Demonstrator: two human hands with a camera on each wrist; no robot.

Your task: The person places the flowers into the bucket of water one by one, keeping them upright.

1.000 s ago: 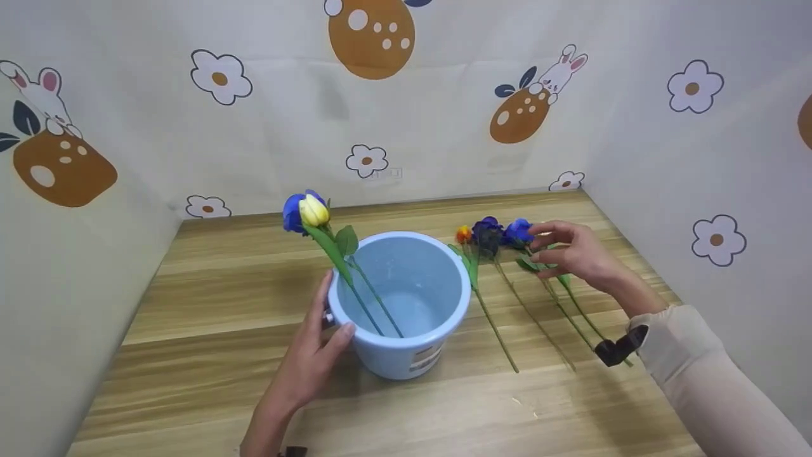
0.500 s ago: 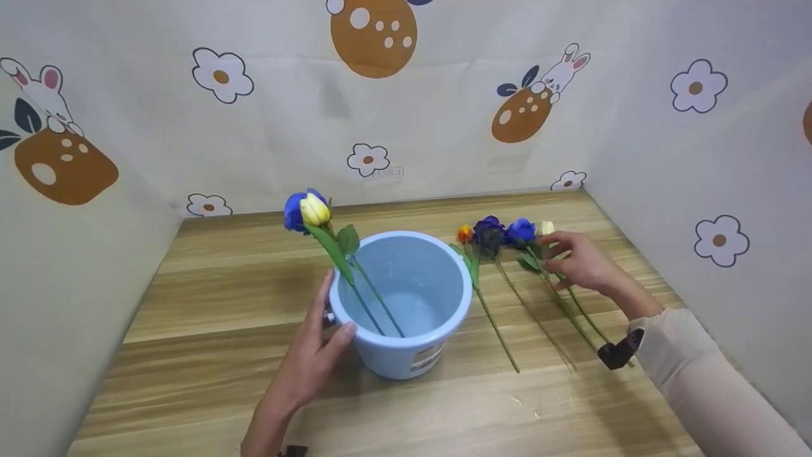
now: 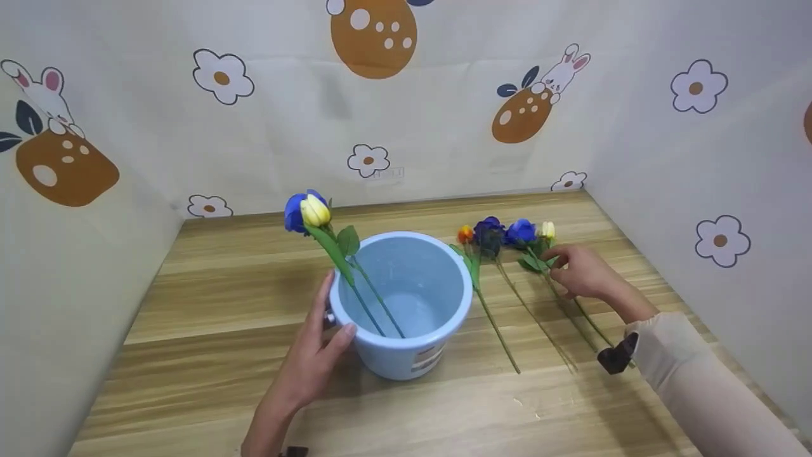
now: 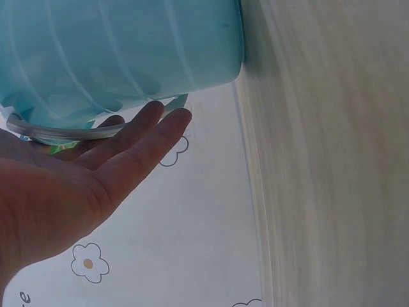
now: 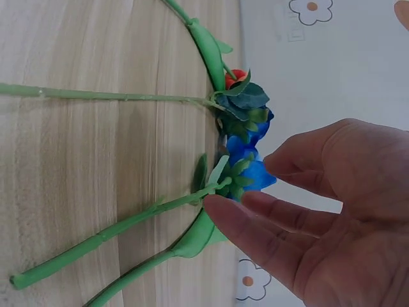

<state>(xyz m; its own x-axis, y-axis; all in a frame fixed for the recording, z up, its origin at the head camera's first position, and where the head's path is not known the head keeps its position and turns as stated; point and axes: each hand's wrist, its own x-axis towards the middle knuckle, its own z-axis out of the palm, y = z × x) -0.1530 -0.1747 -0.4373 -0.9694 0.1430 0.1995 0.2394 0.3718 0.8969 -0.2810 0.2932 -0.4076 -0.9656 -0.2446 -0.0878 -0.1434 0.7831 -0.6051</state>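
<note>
My left hand [image 3: 311,358] rests against the left side of a light blue bucket [image 3: 390,363], thumb at the rim, fingers along the outer wall. In the left wrist view those fingers look nearly straight beside the bucket's handle [image 4: 77,133]. A yellow tulip [image 3: 315,211] and a blue rose [image 3: 294,214] lean out of the bucket to the left. My right hand [image 3: 580,273] is over the flowers on the table, fingertips close to the stem of another blue rose [image 3: 521,231]. In the right wrist view its thumb and fingers stand apart, with the bloom beyond them.
Beside that rose lie a pale yellow tulip [image 3: 548,229], a dark purple rose [image 3: 489,236] and an orange tulip [image 3: 465,233], stems pointing toward me. The wooden table [image 3: 222,304] meets patterned curtains [image 3: 273,146] at its back and sides.
My right hand has moved from the blue rose's bloom down toward its stem, uncovering the pale yellow tulip. The left hand and the bucket have stayed in place.
</note>
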